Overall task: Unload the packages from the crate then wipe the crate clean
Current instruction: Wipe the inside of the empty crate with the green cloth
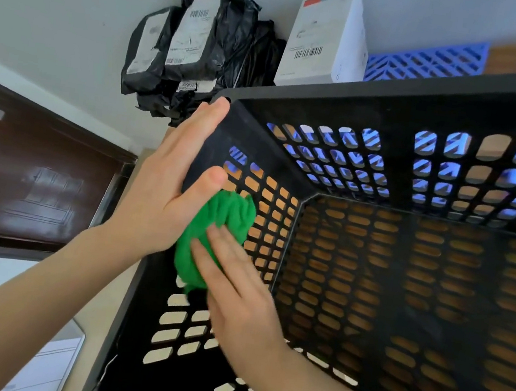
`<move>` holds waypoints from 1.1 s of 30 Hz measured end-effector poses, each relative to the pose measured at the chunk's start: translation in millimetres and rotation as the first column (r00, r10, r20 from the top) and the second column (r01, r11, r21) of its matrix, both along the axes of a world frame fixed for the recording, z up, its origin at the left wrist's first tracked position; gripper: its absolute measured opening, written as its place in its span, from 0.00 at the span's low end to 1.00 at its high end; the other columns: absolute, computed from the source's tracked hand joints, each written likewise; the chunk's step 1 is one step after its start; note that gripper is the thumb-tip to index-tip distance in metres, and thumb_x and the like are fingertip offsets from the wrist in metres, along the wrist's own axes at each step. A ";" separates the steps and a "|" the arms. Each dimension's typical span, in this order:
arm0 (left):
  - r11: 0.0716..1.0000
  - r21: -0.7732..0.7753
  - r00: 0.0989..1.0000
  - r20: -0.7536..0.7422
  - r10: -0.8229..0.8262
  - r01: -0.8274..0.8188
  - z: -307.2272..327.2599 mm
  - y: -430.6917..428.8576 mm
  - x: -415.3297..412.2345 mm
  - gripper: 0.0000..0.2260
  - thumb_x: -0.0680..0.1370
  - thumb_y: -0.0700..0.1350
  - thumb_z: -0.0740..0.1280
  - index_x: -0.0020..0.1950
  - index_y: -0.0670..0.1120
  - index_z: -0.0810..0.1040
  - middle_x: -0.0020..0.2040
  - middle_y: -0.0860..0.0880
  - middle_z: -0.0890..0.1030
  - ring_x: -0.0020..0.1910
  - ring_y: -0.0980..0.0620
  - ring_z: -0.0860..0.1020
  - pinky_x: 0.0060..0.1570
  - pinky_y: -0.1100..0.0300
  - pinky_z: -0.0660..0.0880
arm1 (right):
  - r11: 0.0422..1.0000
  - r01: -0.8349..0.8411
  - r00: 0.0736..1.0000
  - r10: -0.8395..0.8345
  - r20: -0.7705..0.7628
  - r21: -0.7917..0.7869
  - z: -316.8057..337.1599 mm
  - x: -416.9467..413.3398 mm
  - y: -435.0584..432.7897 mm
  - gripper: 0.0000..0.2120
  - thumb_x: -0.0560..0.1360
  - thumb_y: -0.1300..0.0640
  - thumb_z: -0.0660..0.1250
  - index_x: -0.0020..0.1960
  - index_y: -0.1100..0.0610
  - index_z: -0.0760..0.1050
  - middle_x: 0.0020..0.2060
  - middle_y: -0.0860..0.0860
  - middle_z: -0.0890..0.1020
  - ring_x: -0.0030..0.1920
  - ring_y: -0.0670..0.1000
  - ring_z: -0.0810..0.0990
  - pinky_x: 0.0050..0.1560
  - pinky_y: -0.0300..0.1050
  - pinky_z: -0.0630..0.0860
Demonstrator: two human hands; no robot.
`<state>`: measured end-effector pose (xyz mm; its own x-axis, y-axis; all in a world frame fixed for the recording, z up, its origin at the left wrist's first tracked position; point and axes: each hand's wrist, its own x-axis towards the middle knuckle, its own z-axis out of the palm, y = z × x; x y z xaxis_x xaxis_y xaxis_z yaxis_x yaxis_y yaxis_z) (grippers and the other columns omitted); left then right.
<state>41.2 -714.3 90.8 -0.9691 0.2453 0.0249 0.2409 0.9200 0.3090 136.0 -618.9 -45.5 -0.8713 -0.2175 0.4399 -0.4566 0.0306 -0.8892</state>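
Observation:
A large black perforated crate (395, 92) fills the right of the head view, with nothing inside it. My left hand (165, 189) grips its left wall near the far corner, fingers outside and thumb inside. My right hand (238, 284) presses a crumpled green cloth (215, 232) against the inside of that left wall, just below the left thumb. Several black plastic mail bags (183, 51) with white labels are piled outside the crate past its far left corner. A white box (326, 37) with a barcode label stands beside them.
A blue lattice crate (432, 59) sits behind the black crate on a wooden surface. A white wall rises behind the packages. A dark brown door (32, 178) is at the left, with a white floor area below it.

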 end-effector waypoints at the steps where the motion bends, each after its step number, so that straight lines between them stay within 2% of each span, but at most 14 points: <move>1: 1.000 -0.003 1.000 0.003 -0.002 0.002 0.0 -0.4 0.2 0.28 0.81 0.55 0.54 0.79 0.44 0.57 0.78 0.52 0.60 0.78 0.54 0.55 0.76 0.54 0.55 | 0.998 0.003 1.000 -0.003 -0.005 0.056 -13.6 0.0 -0.8 0.27 0.74 0.72 0.65 0.72 0.59 0.66 0.72 0.56 0.66 0.75 0.54 0.61 0.73 0.50 0.62; 3: 1.000 -0.007 1.000 0.008 0.000 0.000 0.1 -0.4 0.6 0.28 0.81 0.55 0.53 0.79 0.44 0.57 0.78 0.52 0.60 0.78 0.55 0.55 0.76 0.56 0.55 | 0.985 0.028 0.997 -0.039 0.061 0.173 -43.4 -2.2 0.5 0.32 0.70 0.74 0.69 0.71 0.59 0.67 0.71 0.57 0.67 0.73 0.56 0.64 0.70 0.52 0.66; 5: 1.000 -0.003 1.000 0.012 0.016 -0.016 0.0 0.6 1.1 0.28 0.81 0.55 0.53 0.79 0.45 0.57 0.78 0.53 0.60 0.78 0.56 0.55 0.76 0.58 0.54 | 0.967 0.052 0.956 -0.120 0.266 0.250 -65.4 -5.6 7.2 0.33 0.68 0.74 0.70 0.71 0.60 0.67 0.72 0.53 0.66 0.71 0.55 0.67 0.67 0.54 0.70; 7: 0.999 0.004 0.999 0.018 0.031 -0.031 0.5 1.3 2.0 0.28 0.80 0.55 0.53 0.79 0.46 0.57 0.78 0.54 0.60 0.78 0.57 0.55 0.75 0.59 0.54 | 0.963 0.002 0.864 -0.137 0.484 0.269 -80.8 -7.8 12.6 0.29 0.75 0.69 0.65 0.73 0.56 0.63 0.73 0.45 0.57 0.72 0.51 0.65 0.70 0.45 0.63; 8: 0.999 0.005 0.999 0.019 0.034 -0.034 0.7 1.3 2.1 0.28 0.80 0.55 0.53 0.79 0.46 0.57 0.78 0.54 0.60 0.78 0.57 0.55 0.76 0.58 0.55 | 0.964 -0.026 0.841 -0.122 0.528 0.264 -85.7 -8.1 14.1 0.28 0.77 0.67 0.63 0.74 0.54 0.62 0.74 0.43 0.54 0.72 0.49 0.65 0.70 0.40 0.59; 11: 0.999 -0.004 0.999 0.021 0.032 -0.032 0.5 1.0 1.6 0.28 0.80 0.55 0.53 0.79 0.47 0.57 0.78 0.55 0.60 0.78 0.57 0.54 0.76 0.57 0.54 | 0.978 -0.008 0.821 -0.112 0.559 0.208 -84.6 -10.4 11.3 0.27 0.78 0.67 0.62 0.74 0.54 0.63 0.74 0.45 0.59 0.73 0.47 0.63 0.70 0.33 0.54; 14: 1.000 0.006 0.999 0.025 0.027 -0.028 0.7 1.3 2.4 0.28 0.81 0.55 0.54 0.79 0.46 0.57 0.78 0.54 0.59 0.78 0.58 0.54 0.76 0.60 0.53 | 0.993 0.030 0.839 -0.085 0.537 0.111 -50.9 -9.0 11.9 0.26 0.77 0.68 0.61 0.73 0.53 0.64 0.72 0.44 0.62 0.73 0.44 0.62 0.70 0.29 0.55; 16: 1.000 0.016 1.000 0.022 0.020 -0.020 1.2 0.7 2.2 0.28 0.81 0.55 0.54 0.79 0.47 0.57 0.78 0.54 0.59 0.78 0.57 0.53 0.76 0.61 0.53 | 0.999 0.042 0.906 -0.039 0.421 0.002 -21.9 -2.6 14.3 0.27 0.76 0.70 0.61 0.72 0.54 0.64 0.73 0.48 0.64 0.73 0.44 0.62 0.71 0.31 0.57; 19: 1.000 0.002 1.000 0.007 0.005 -0.005 1.3 -0.7 1.7 0.27 0.81 0.54 0.54 0.79 0.47 0.57 0.78 0.54 0.59 0.78 0.57 0.54 0.76 0.56 0.54 | 0.993 -0.038 0.981 0.059 0.184 -0.116 17.3 13.8 10.5 0.26 0.76 0.72 0.61 0.72 0.59 0.67 0.73 0.54 0.67 0.73 0.47 0.64 0.72 0.43 0.63; 21: 1.000 0.004 1.000 0.002 0.005 -0.005 1.4 -0.6 1.0 0.27 0.81 0.54 0.54 0.79 0.47 0.57 0.78 0.54 0.59 0.78 0.57 0.54 0.76 0.54 0.54 | 0.992 -0.071 0.992 0.081 0.092 -0.105 27.6 20.8 7.1 0.24 0.76 0.67 0.61 0.72 0.59 0.67 0.72 0.53 0.67 0.72 0.48 0.66 0.71 0.43 0.64; 23: 1.000 0.000 1.000 0.003 0.002 -0.002 1.4 -0.5 0.9 0.27 0.81 0.54 0.54 0.79 0.47 0.57 0.78 0.55 0.59 0.78 0.57 0.54 0.76 0.55 0.54 | 0.997 -0.075 0.995 0.076 0.068 -0.009 23.1 18.8 6.8 0.27 0.75 0.62 0.64 0.73 0.54 0.65 0.73 0.50 0.64 0.71 0.47 0.66 0.70 0.40 0.64; 27: 1.000 0.007 1.000 0.009 0.002 -0.002 1.2 -0.6 0.1 0.27 0.81 0.54 0.54 0.79 0.47 0.57 0.78 0.55 0.59 0.78 0.57 0.54 0.75 0.62 0.52 | 0.984 -0.009 0.985 -0.022 0.172 0.180 -9.9 -0.5 7.6 0.28 0.75 0.51 0.64 0.74 0.46 0.62 0.72 0.52 0.63 0.68 0.50 0.65 0.62 0.41 0.66; 30: 1.000 0.006 1.000 0.016 0.014 -0.014 0.9 0.5 0.6 0.27 0.81 0.54 0.54 0.79 0.47 0.57 0.78 0.55 0.59 0.78 0.58 0.53 0.75 0.63 0.52 | 0.962 0.047 0.924 -0.145 0.353 0.271 -54.0 -8.3 7.3 0.27 0.75 0.57 0.66 0.73 0.50 0.65 0.69 0.53 0.66 0.66 0.50 0.65 0.66 0.46 0.69; 33: 1.000 -0.002 0.999 0.028 0.025 -0.025 1.1 0.4 1.0 0.27 0.81 0.54 0.54 0.79 0.48 0.57 0.79 0.55 0.58 0.78 0.58 0.53 0.76 0.61 0.52 | 0.927 -0.017 0.848 -0.185 0.496 0.376 -88.7 -10.1 12.0 0.25 0.77 0.60 0.65 0.73 0.53 0.66 0.70 0.55 0.65 0.67 0.52 0.66 0.69 0.51 0.68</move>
